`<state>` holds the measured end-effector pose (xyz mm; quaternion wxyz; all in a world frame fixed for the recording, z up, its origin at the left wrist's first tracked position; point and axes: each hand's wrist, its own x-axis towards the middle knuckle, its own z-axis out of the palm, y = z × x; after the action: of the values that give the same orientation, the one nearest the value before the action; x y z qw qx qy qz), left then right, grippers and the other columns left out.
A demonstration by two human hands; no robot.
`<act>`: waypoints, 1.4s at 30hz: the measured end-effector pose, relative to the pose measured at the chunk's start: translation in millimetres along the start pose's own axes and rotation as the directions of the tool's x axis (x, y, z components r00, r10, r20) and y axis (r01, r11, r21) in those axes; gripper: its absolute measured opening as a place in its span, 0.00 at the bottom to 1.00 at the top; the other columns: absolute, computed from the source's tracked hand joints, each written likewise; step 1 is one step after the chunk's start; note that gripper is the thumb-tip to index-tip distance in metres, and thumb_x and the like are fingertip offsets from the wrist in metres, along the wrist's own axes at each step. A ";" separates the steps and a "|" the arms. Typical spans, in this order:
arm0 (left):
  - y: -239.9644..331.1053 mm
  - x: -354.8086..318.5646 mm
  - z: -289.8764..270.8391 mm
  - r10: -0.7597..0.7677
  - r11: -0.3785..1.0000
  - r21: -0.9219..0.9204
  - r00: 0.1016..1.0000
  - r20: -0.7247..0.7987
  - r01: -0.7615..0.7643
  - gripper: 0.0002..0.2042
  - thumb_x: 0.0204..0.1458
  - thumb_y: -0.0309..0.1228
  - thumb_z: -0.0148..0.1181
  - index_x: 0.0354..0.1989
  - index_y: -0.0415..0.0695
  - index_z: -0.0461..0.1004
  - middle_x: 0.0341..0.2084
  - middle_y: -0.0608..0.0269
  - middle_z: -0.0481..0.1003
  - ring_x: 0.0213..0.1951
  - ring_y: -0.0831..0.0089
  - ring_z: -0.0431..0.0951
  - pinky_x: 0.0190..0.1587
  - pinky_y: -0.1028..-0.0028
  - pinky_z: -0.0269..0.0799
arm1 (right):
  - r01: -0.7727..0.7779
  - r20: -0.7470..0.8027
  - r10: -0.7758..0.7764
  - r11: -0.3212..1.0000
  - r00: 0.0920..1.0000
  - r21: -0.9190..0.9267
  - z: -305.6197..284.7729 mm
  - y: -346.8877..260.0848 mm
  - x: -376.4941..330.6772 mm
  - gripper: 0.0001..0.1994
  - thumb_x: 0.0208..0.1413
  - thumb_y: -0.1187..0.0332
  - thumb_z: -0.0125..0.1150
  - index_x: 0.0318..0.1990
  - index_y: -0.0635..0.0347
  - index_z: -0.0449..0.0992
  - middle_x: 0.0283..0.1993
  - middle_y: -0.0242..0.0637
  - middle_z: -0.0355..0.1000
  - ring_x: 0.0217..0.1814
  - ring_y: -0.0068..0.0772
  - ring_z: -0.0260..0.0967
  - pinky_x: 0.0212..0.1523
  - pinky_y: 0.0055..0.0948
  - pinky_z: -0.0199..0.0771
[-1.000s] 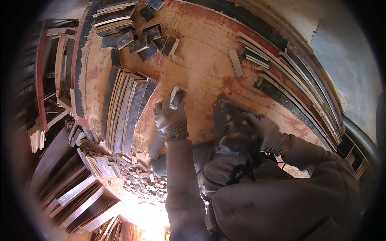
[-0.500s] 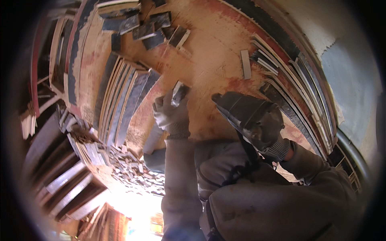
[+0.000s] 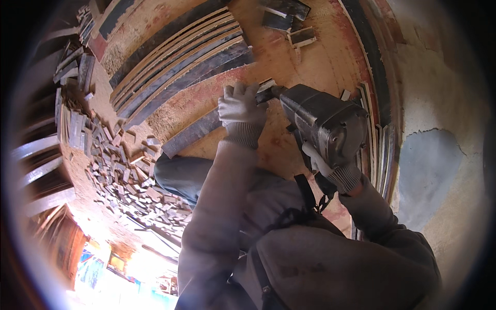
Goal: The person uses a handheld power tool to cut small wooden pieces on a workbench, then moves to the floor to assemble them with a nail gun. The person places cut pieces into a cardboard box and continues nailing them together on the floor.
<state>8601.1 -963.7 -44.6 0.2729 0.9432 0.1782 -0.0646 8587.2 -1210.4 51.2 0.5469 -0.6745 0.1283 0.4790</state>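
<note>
My left hand (image 3: 241,107), in a pale knit glove, is closed around a small wood block (image 3: 266,84), mostly hidden by the fingers. It rests by the end of a dark-faced strip of board (image 3: 194,133) on the reddish-brown panel. My right hand (image 3: 323,164), gloved too, grips the handle of a black nail gun (image 3: 323,116), whose bulky body hides most of its fingers. The tool's nose points left and reaches the block beside my left fingertips; whether it presses on the wood I cannot tell.
A bundle of long dark-faced strips (image 3: 181,62) lies at the far left. Short offcuts (image 3: 302,37) sit at the back. More strips (image 3: 385,155) stand along the right, by the wall (image 3: 429,165). A heap of small wood pieces (image 3: 134,181) covers the floor at left.
My view has swung to the right. The nail gun's nose has come from well apart to right beside the block in my left hand.
</note>
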 end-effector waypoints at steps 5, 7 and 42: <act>-11.6 -0.8 -7.5 0.013 1.000 0.016 1.000 0.020 -0.013 0.24 0.41 0.38 0.80 0.49 0.54 0.84 0.47 0.63 0.79 0.54 0.56 0.78 0.57 0.55 0.76 | -0.170 0.316 -0.046 0.765 0.947 0.621 5.1 -6.7 -2.0 0.20 0.70 0.67 0.63 0.66 0.57 0.68 0.58 0.33 0.70 0.60 0.28 0.70 0.63 0.26 0.72; -14.6 -1.4 -8.9 0.006 1.000 0.013 1.000 0.028 -0.007 0.23 0.41 0.39 0.80 0.49 0.54 0.84 0.48 0.63 0.79 0.55 0.57 0.77 0.57 0.55 0.76 | -0.131 0.045 0.131 0.991 0.990 -0.004 5.4 -0.1 -2.4 0.22 0.69 0.65 0.65 0.66 0.58 0.69 0.58 0.34 0.70 0.60 0.29 0.70 0.64 0.26 0.72; -5.8 122.0 -221.9 0.342 0.924 0.349 0.745 -0.572 -0.157 0.31 0.43 0.35 0.79 0.60 0.51 0.78 0.46 0.57 0.78 0.49 0.54 0.78 0.50 0.51 0.78 | 0.257 -0.039 -0.255 0.937 0.966 0.238 -48.4 103.9 -55.1 0.23 0.75 0.56 0.47 0.69 0.57 0.69 0.72 0.41 0.70 0.71 0.38 0.70 0.72 0.41 0.70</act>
<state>8717.6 -803.1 112.8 0.0693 0.9548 0.1183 0.2638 8511.3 -1309.7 28.0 0.6821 -0.6156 0.0987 0.3823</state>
